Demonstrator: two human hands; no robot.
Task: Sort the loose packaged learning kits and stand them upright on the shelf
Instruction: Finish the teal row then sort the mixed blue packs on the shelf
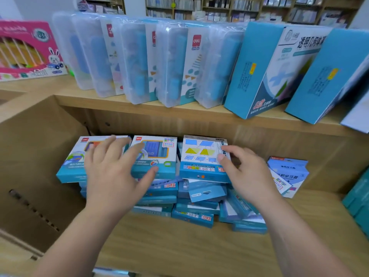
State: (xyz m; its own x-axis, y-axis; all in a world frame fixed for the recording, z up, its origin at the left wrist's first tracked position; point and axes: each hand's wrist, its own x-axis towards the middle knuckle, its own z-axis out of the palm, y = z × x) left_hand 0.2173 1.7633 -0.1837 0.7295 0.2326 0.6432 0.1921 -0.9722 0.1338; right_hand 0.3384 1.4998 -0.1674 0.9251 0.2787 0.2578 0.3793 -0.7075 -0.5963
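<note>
Several flat blue-and-white packaged kits lie in loose stacks on the lower wooden shelf (179,246). Three top ones lie face up: a left kit (71,162), a middle kit (159,154) and a right kit with coloured shapes (199,156). My left hand (113,170) hovers with spread fingers over the left and middle kits, holding nothing. My right hand (241,170) is open beside the shape kit, thumb touching its right edge. A small separate stack of kits (287,174) lies further right.
The upper shelf (139,105) holds clear plastic cases (173,64) leaning in a row, big blue boxes (265,68) on the right and a pink box (30,48) on the left. A cardboard panel (34,176) walls the left side. Teal boxes (357,202) sit at the right edge.
</note>
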